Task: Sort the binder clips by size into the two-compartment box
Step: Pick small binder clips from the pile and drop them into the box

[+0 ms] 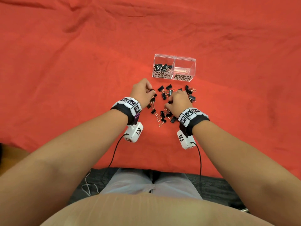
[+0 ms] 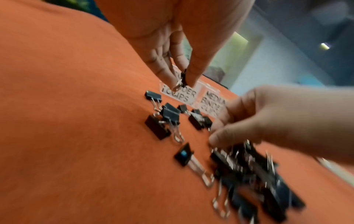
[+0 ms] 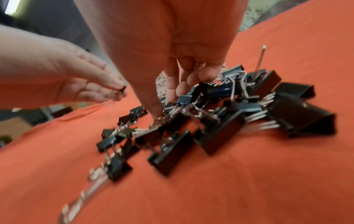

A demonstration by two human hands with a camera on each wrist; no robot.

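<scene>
A clear two-compartment box (image 1: 175,56) stands on the red cloth just beyond my hands. Its left half, labelled SMALL BINDER CLIPS, holds several small black clips (image 1: 162,67). The right half (image 1: 184,69), labelled MEDIUM BINDER CLIPS, has none in it. A loose pile of black binder clips (image 1: 164,96) of two sizes lies in front of the box. My left hand (image 1: 143,92) pinches one small clip (image 2: 182,78) between thumb and fingertips, lifted just off the cloth at the pile's left edge. My right hand (image 1: 177,100) is curled down into the pile (image 3: 220,125), thumb and forefinger pinching a clip there.
The red cloth (image 1: 65,79) covers the whole table, with wrinkles at the back. Its front edge runs just above my lap. Black cables (image 1: 114,154) hang from both wrist cameras. The box label (image 2: 180,95) shows behind my left fingers.
</scene>
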